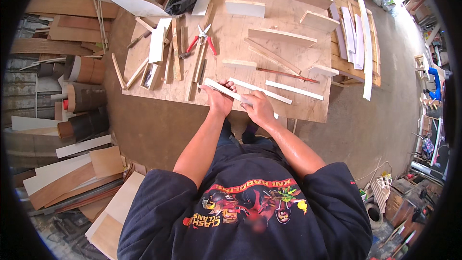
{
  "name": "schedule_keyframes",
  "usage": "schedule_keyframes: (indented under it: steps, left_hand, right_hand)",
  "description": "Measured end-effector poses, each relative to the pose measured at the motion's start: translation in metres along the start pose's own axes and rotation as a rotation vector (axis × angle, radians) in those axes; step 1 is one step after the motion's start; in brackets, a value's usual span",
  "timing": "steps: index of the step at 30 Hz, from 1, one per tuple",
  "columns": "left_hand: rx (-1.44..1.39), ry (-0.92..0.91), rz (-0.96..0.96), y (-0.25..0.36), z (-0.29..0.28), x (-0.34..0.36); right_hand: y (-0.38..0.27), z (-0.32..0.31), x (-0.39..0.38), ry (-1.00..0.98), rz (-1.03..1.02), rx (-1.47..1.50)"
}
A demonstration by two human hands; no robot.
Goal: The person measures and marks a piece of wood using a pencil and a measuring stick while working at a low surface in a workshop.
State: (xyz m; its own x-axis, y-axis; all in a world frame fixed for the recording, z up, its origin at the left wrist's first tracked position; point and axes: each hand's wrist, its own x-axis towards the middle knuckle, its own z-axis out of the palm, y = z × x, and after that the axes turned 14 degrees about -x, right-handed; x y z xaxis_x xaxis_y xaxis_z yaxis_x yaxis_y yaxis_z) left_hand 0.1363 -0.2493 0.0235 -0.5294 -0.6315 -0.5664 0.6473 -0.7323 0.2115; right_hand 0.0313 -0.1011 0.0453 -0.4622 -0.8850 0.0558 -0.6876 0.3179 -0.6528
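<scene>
My left hand [220, 97] and my right hand [259, 108] both grip one narrow white strip [215, 86] at the near edge of a plywood worktable [288, 17]. The strip slants from upper left to lower right, and its lower end pokes out past my right hand. Two more white strips [261, 91] [294, 90] lie on the board just beyond my hands. Red-handled snips [202, 38] rest on the board farther back, to the left.
Wooden offcuts and small panels [281, 36] cover the table, with a thin red rod [288, 74] among them. Long white slats [366, 43] lie at the right edge. Plywood sheets [79, 173] and rolls [86, 97] are stacked on the floor at left. Bare concrete floor [375, 130] lies to the right.
</scene>
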Motion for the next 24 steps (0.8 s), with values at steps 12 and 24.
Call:
schedule_keyframes:
  steps: [12, 24]
  left_hand:
    - [-0.232, 0.143, -0.053, 0.014, 0.03, 0.02]
    - [-0.224, 0.082, -0.073, 0.023, 0.042, 0.009]
  right_hand:
    - [0.036, -0.027, 0.019, -0.117, 0.166, 0.162]
    - [0.051, -0.049, -0.004, -0.154, 0.197, 0.223]
